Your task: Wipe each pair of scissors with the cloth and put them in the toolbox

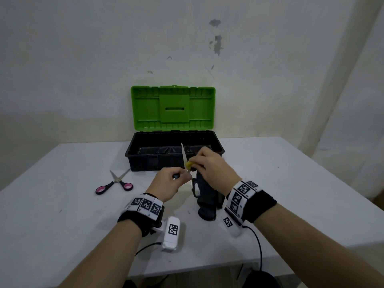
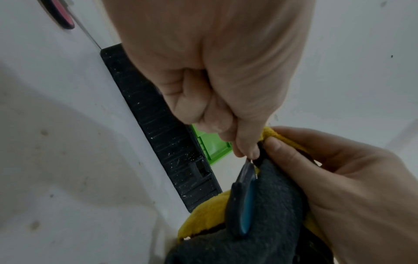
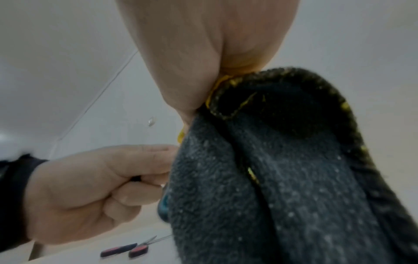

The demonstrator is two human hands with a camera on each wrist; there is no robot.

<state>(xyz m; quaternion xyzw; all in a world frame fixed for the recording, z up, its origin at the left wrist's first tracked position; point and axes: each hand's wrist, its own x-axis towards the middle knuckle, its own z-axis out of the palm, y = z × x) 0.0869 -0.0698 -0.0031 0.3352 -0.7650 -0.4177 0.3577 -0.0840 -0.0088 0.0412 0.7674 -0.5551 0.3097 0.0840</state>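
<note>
My left hand (image 1: 166,185) has its fingers curled round the blue-handled scissors (image 2: 245,201), blade up; my right hand (image 1: 209,169) pinches the grey-and-yellow cloth (image 1: 206,201) at the blade's base. I judge I'm mid-wipe: next, draw the cloth tipward, then reach to the open toolbox (image 1: 145,159) at twelve o'clock. The pink-handled scissors (image 1: 116,183) wait at nine o'clock.

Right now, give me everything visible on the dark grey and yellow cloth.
The dark grey and yellow cloth looks like fleecy microfibre: grey on one face, yellow on the other, with yellow stitching along its edge. The right hand grips its top, bunched around the blade of the blue-handled scissors that the left hand holds, blade tips pointing up. The rest hangs down in loose folds toward the white table; whether its lower end touches the table is unclear.
</note>
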